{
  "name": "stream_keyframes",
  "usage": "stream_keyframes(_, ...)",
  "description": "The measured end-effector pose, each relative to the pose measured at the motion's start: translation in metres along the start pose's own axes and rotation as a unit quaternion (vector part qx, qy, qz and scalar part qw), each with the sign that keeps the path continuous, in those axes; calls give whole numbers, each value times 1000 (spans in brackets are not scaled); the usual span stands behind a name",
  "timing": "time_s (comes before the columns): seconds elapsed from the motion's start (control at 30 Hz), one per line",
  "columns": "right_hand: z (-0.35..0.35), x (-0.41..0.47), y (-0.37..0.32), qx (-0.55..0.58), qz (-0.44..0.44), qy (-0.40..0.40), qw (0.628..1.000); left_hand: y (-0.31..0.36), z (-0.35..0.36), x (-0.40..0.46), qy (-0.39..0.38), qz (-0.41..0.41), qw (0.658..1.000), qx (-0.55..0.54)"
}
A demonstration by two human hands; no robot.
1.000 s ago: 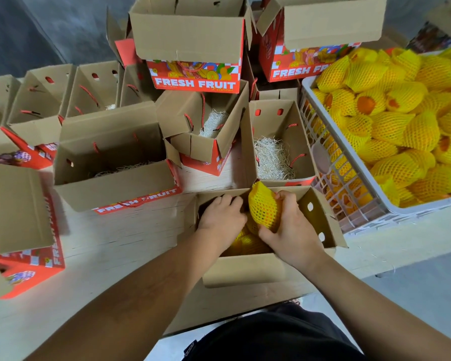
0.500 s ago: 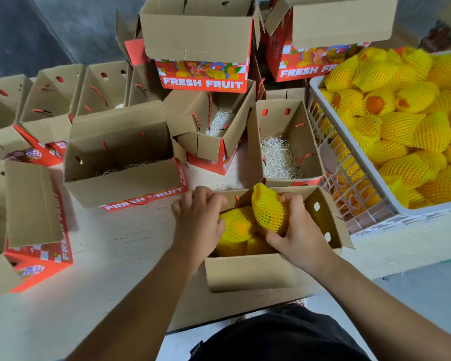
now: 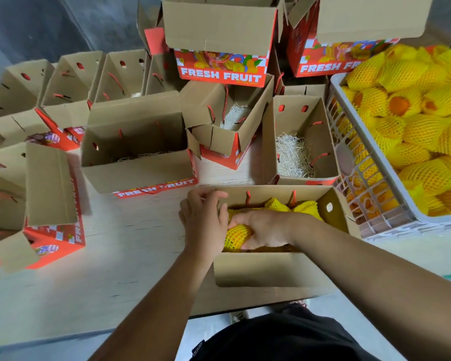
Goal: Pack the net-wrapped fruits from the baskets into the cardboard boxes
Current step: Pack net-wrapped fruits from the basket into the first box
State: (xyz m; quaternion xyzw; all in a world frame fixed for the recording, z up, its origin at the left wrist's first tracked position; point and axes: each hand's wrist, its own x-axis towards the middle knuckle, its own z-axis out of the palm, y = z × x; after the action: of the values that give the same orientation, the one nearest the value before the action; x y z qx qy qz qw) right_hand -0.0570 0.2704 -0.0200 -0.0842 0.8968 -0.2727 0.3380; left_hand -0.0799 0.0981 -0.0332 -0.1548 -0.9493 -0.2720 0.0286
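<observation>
Both hands in the near cardboard box (image 3: 271, 269), the landmark here. My right hand (image 3: 264, 229) reaches across into its left half, fingers curled down onto a net-wrapped fruit (image 3: 236, 237) and pressing it into the box; fingertips are hidden under the hand, so exact grip unclear. My left hand (image 3: 203, 220) sits at the box's left wall, fingers (image 3: 206, 198) bent together over the far-left corner, touching the same fruit's netting. More yellow netted fruit (image 3: 306, 207) shows inside the box toward its right end, below the red rope handles (image 3: 248, 198). White plastic basket (image 3: 370, 204) stands just right of the box, piled with netted fruits (image 3: 425, 131). Open box with shredded filler (image 3: 293, 157) directly behind it. Other empty boxes (image 3: 136, 149) behind and left, all on the pale table (image 3: 115, 256).
</observation>
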Motion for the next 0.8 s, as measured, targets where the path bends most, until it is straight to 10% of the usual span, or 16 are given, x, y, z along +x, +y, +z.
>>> stream_keyframes(0.13,9,1,0,-28,-17,25,999,-2,-7,1,-40,207,976,59)
stream_keyframes(0.23,-10,-20,30,49,35,21,998,-3,-7,-3,-139,192,964,124)
stream_keyframes(0.43,13,3,28,-358,38,114,926,5,-9,8,-243,214,926,196)
stream_keyframes(0.63,7,8,37,-220,111,289,925,15,-6,13,-301,237,908,166)
stream_keyframes(0.8,7,23,23,-142,102,228,958,27,6,15,-319,182,899,240)
